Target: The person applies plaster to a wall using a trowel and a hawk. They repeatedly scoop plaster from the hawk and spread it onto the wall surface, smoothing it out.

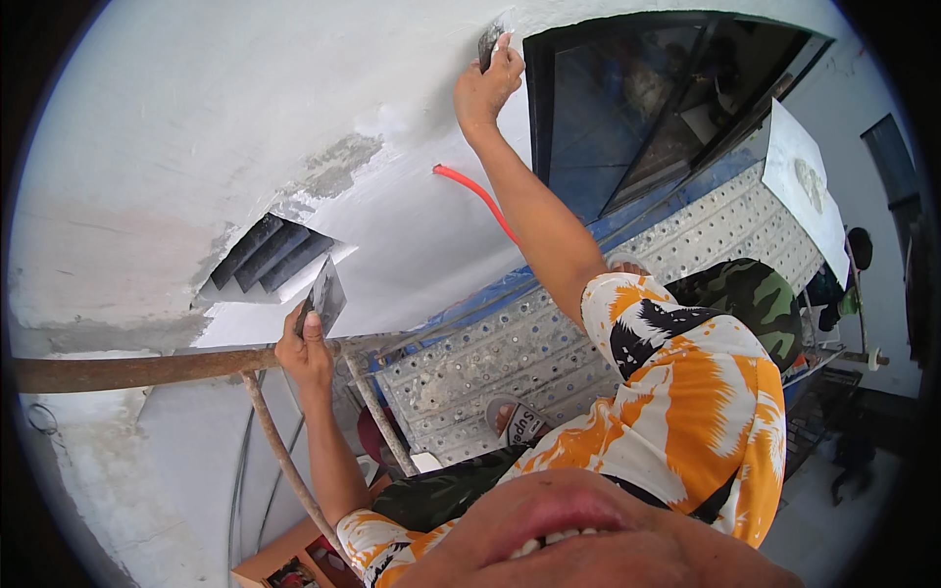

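Two flat metal blades are showing, one in each hand: a thin grey, straight-edged metal spreader (330, 297) is standing upright in the left hand (306, 357), and a dark, smeared metal scraper (490, 45) is sitting in the right hand (487, 90). One flexible red tube (477, 189) is sticking out of one white, patchily plastered wall (421, 240), one dark-framed glass window (627, 108) is lying just beside the right hand, and two feet in grey sandals (526, 423) are resting on a perforated pale metal platform (441, 392). One angular wall opening (272, 257) is holding at least three dark slats, one white flat sheet (781, 132) is carrying one greyish-white lump (812, 184), and one orange-brown box (253, 570) at the lower left is containing things too small to tell. The left grip is closing around the spreader's lower end, thumb lying along it, so the blade is rising above the fist, near the opening and just above a rusty brown pole (127, 373). The right grip is clasping the scraper, whose blade is extending past the fingers and lying against the wall, near the window's upper left corner.
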The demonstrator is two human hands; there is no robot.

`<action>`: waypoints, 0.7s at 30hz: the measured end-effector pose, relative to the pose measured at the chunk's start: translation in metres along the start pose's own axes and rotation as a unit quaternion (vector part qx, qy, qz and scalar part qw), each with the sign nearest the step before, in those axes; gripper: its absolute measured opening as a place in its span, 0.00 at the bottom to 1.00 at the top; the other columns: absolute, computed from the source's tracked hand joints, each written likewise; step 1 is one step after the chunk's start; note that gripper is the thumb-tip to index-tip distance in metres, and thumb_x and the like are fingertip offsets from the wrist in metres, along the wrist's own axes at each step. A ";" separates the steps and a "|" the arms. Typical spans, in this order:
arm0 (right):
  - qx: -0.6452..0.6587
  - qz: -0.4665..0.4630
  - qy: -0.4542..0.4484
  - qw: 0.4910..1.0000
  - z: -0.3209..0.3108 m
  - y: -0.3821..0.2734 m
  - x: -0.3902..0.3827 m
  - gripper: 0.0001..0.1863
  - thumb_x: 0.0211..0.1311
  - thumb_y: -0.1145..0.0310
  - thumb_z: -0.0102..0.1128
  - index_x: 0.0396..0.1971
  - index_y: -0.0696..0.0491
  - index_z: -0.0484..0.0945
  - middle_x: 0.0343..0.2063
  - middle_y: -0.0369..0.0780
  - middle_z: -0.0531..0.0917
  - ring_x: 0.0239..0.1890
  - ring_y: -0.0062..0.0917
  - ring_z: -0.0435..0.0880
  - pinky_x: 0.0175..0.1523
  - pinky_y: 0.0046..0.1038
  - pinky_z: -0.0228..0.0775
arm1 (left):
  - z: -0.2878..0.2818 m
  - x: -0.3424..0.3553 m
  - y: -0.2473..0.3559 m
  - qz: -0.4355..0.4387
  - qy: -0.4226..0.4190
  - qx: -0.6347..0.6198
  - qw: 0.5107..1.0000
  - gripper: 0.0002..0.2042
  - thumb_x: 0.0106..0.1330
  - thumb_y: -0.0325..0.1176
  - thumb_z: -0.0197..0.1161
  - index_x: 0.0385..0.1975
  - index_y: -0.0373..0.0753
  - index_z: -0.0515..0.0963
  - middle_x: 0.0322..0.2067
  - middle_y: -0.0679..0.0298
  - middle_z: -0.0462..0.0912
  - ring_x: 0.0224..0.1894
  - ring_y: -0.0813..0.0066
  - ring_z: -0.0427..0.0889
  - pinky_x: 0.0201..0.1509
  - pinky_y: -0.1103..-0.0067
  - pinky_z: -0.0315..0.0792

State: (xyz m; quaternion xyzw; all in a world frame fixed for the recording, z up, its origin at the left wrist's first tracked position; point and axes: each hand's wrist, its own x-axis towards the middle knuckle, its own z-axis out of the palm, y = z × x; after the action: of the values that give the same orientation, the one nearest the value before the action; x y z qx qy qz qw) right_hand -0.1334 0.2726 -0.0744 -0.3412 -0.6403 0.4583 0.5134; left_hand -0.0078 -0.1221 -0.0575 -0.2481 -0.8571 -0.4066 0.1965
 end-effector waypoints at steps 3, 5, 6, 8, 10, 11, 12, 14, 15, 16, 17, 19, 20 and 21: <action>0.019 -0.011 -0.050 0.999 0.000 -0.001 -0.006 0.32 0.61 0.85 0.51 0.68 0.58 0.67 0.61 0.46 0.67 0.60 0.45 0.66 0.62 0.42 0.66 | 0.001 0.001 -0.003 -0.025 -0.015 -0.008 1.000 0.18 0.75 0.42 0.60 0.47 0.28 0.81 0.28 0.62 0.85 0.30 0.81 0.77 0.37 0.82 0.72; 0.067 0.019 -0.017 0.997 -0.008 0.001 -0.001 0.31 0.61 0.84 0.51 0.67 0.58 0.68 0.62 0.46 0.67 0.59 0.45 0.67 0.62 0.42 0.65 | 0.001 0.001 -0.004 -0.027 -0.004 -0.029 0.999 0.18 0.75 0.42 0.60 0.46 0.29 0.81 0.28 0.66 0.81 0.30 0.82 0.73 0.35 0.83 0.68; 0.068 -0.004 0.040 0.997 -0.010 0.001 0.009 0.31 0.62 0.84 0.51 0.68 0.59 0.66 0.62 0.47 0.66 0.58 0.45 0.68 0.64 0.42 0.64 | 0.001 0.001 -0.004 -0.034 0.001 -0.044 0.998 0.18 0.75 0.42 0.60 0.45 0.29 0.81 0.29 0.68 0.80 0.30 0.83 0.71 0.34 0.83 0.66; 0.066 0.045 0.037 0.996 -0.004 -0.004 0.025 0.32 0.62 0.84 0.51 0.68 0.60 0.65 0.63 0.48 0.65 0.59 0.46 0.67 0.64 0.42 0.63 | 0.001 0.000 -0.004 -0.030 0.004 -0.043 0.999 0.18 0.75 0.42 0.60 0.45 0.29 0.81 0.28 0.69 0.79 0.30 0.83 0.70 0.33 0.83 0.65; 0.098 0.053 0.033 0.993 0.012 -0.013 0.029 0.35 0.58 0.87 0.52 0.69 0.59 0.64 0.65 0.48 0.63 0.62 0.49 0.63 0.66 0.43 0.60 | 0.004 0.000 -0.002 -0.031 0.003 -0.044 0.999 0.18 0.75 0.42 0.60 0.45 0.29 0.81 0.27 0.70 0.78 0.29 0.83 0.69 0.33 0.83 0.64; 0.076 0.024 0.037 0.996 0.022 -0.017 0.019 0.36 0.56 0.88 0.52 0.69 0.58 0.65 0.65 0.48 0.63 0.62 0.49 0.62 0.66 0.44 0.60 | 0.006 0.000 -0.001 -0.031 0.003 -0.044 0.999 0.18 0.75 0.42 0.60 0.45 0.29 0.81 0.27 0.70 0.78 0.29 0.83 0.69 0.33 0.83 0.64; 0.058 -0.029 0.040 0.997 0.033 -0.021 0.004 0.37 0.54 0.88 0.52 0.68 0.56 0.66 0.65 0.48 0.62 0.62 0.50 0.61 0.66 0.45 0.60 | 0.008 0.002 0.000 -0.029 -0.001 -0.050 0.998 0.18 0.75 0.42 0.60 0.45 0.29 0.81 0.27 0.70 0.77 0.29 0.83 0.69 0.32 0.83 0.64; 0.033 -0.127 0.025 0.991 0.047 -0.022 -0.031 0.40 0.50 0.90 0.52 0.68 0.53 0.68 0.64 0.48 0.62 0.62 0.51 0.60 0.66 0.46 0.60 | 0.012 0.005 0.000 -0.050 -0.011 -0.036 0.998 0.19 0.75 0.42 0.60 0.46 0.28 0.81 0.31 0.64 0.83 0.34 0.80 0.74 0.40 0.81 0.70; 0.024 -0.164 0.001 0.986 0.046 -0.020 -0.047 0.41 0.48 0.91 0.52 0.67 0.51 0.69 0.64 0.48 0.63 0.62 0.52 0.59 0.66 0.47 0.60 | 0.013 0.007 -0.001 -0.057 -0.017 -0.040 0.997 0.19 0.75 0.42 0.60 0.47 0.28 0.81 0.32 0.61 0.85 0.36 0.79 0.77 0.44 0.80 0.72; 0.001 -0.218 -0.016 0.976 0.041 -0.015 -0.057 0.40 0.49 0.91 0.51 0.67 0.51 0.70 0.63 0.48 0.65 0.62 0.49 0.62 0.66 0.44 0.60 | 0.014 0.009 -0.001 -0.059 -0.019 -0.038 0.997 0.19 0.75 0.43 0.60 0.46 0.28 0.81 0.32 0.62 0.85 0.36 0.79 0.76 0.44 0.81 0.72; 0.027 -0.175 -0.065 0.982 0.034 -0.011 -0.062 0.39 0.50 0.90 0.51 0.67 0.51 0.70 0.62 0.48 0.66 0.62 0.48 0.63 0.65 0.44 0.61 | 0.014 0.011 -0.003 -0.058 -0.018 -0.042 0.997 0.19 0.75 0.43 0.60 0.46 0.28 0.81 0.32 0.63 0.84 0.35 0.80 0.76 0.43 0.81 0.72; 0.084 -0.118 -0.135 0.980 0.011 -0.002 -0.059 0.38 0.53 0.89 0.52 0.67 0.51 0.70 0.61 0.47 0.67 0.61 0.46 0.64 0.65 0.42 0.62 | 0.014 0.012 -0.005 -0.065 -0.012 -0.050 0.997 0.19 0.75 0.43 0.60 0.46 0.28 0.81 0.30 0.65 0.83 0.34 0.81 0.74 0.40 0.82 0.70; 0.091 -0.071 -0.086 0.990 0.004 -0.001 -0.048 0.34 0.58 0.86 0.53 0.67 0.55 0.68 0.60 0.46 0.68 0.60 0.44 0.67 0.64 0.40 0.64 | 0.012 0.011 -0.006 -0.072 -0.008 -0.052 0.996 0.19 0.75 0.43 0.60 0.46 0.28 0.81 0.29 0.66 0.82 0.33 0.81 0.73 0.39 0.82 0.69; 0.108 -0.019 -0.062 0.992 -0.002 0.000 -0.031 0.33 0.60 0.86 0.53 0.67 0.56 0.67 0.60 0.46 0.68 0.59 0.45 0.67 0.63 0.41 0.64 | 0.011 0.009 -0.007 -0.077 -0.003 -0.062 0.995 0.19 0.75 0.43 0.60 0.46 0.28 0.81 0.29 0.67 0.81 0.32 0.82 0.72 0.37 0.83 0.68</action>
State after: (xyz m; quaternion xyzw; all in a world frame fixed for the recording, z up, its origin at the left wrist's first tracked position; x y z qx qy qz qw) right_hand -0.1236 0.2445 -0.0848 -0.2425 -0.6241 0.5347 0.5155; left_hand -0.0206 -0.1142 -0.0633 -0.1938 -0.8475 -0.4720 0.1465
